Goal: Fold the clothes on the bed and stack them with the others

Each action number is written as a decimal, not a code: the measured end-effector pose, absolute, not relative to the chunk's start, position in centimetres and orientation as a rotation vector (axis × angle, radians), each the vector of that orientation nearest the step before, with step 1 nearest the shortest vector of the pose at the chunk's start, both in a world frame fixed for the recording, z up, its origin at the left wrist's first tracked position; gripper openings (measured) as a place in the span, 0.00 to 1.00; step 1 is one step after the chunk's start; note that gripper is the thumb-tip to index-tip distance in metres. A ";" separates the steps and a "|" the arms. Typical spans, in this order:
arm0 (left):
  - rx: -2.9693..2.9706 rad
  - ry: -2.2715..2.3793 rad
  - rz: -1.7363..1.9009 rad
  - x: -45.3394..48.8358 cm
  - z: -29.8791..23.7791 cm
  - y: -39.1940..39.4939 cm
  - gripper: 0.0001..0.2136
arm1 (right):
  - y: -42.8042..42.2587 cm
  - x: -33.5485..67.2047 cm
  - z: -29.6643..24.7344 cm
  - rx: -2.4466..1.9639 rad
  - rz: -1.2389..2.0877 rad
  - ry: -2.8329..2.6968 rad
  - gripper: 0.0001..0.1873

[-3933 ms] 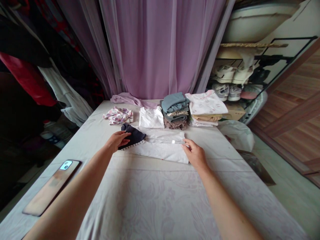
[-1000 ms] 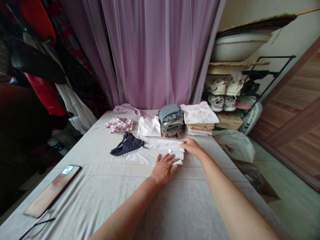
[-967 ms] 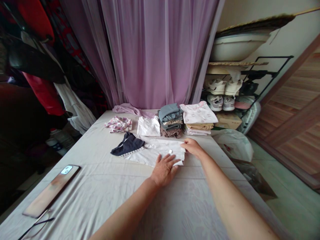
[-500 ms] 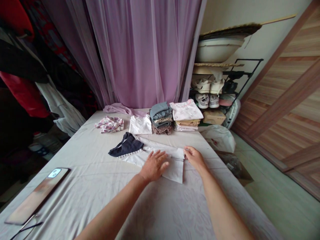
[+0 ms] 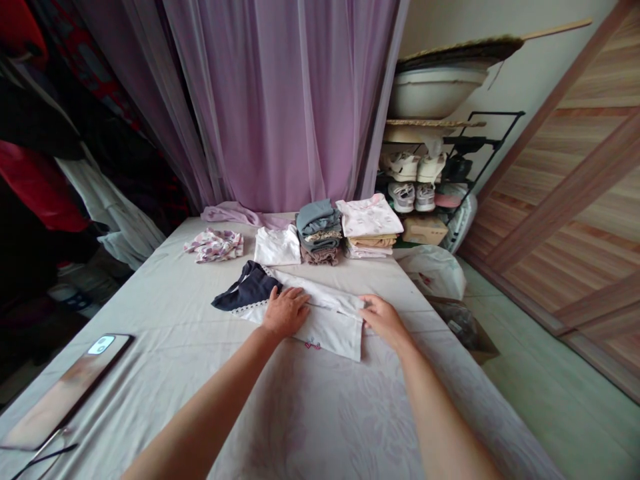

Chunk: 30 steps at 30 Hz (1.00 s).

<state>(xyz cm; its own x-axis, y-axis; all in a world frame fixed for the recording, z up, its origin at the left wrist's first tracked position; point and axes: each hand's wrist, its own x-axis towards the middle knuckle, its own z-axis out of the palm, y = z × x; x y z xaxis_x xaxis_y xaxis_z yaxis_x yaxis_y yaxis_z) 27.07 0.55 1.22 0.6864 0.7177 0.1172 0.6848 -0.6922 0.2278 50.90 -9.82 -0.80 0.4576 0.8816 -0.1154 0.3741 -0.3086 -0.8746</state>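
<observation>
A white garment with a navy top part and lace-like trim, seemingly a sleeveless top (image 5: pixel 333 333), lies partly folded on the bed. A small red print shows near its close edge. My left hand (image 5: pixel 287 312) rests on it with fingers extended, beside the navy part. At the hem end on the right, my right hand (image 5: pixel 383 319) pinches the garment's edge between thumb and fingers. Beyond it sit a crumpled floral cloth (image 5: pixel 215 245), a folded white garment (image 5: pixel 277 245), a stack of grey and brown clothes (image 5: pixel 320 230) and a stack topped by a pink-white garment (image 5: pixel 370 217).
A phone (image 5: pixel 70 390) and a thin cable (image 5: pixel 53 453) lie on the bed's (image 5: pixel 165 320) left side. A purple curtain (image 5: pixel 290 100) hangs behind. At right stand a shoe rack (image 5: pixel 473 143) with shoes, a plastic bag (image 5: pixel 435 270) and a wooden door (image 5: pixel 565 220).
My left hand has slid left along the garment toward the navy part, uncovering the red print. My right hand still grips the hem edge, slightly lower on it. The view has shifted slightly.
</observation>
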 end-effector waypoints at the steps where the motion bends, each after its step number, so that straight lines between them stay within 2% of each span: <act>1: 2.721 1.152 0.300 27.2 1.4 0.6 0.15 | -9.9 50.8 -0.7 -1.967 0.689 -1.119 0.21; 5: 2.724 1.171 0.317 27.5 2.1 0.7 0.10 | -10.1 50.7 -0.6 -2.167 0.336 -1.285 0.19; 11: 2.789 1.237 0.323 28.0 2.1 1.0 0.11 | -10.2 51.2 -0.9 -2.223 0.304 -1.339 0.18; 16: 2.889 1.071 0.335 29.0 -0.1 0.8 0.22 | -9.8 50.0 -0.6 -2.016 -0.103 -1.561 0.22; 20: 2.903 0.998 0.279 29.7 -1.6 0.4 0.25 | -9.4 47.5 -0.9 -2.084 0.014 -1.924 0.27; 24: 2.883 1.063 0.276 30.1 -1.7 0.5 0.25 | -9.5 46.3 -1.5 -2.229 0.136 -1.982 0.28; 30: 2.847 1.115 0.315 29.0 -1.7 0.2 0.29 | -9.8 47.7 -2.6 -2.230 -0.035 -1.818 0.25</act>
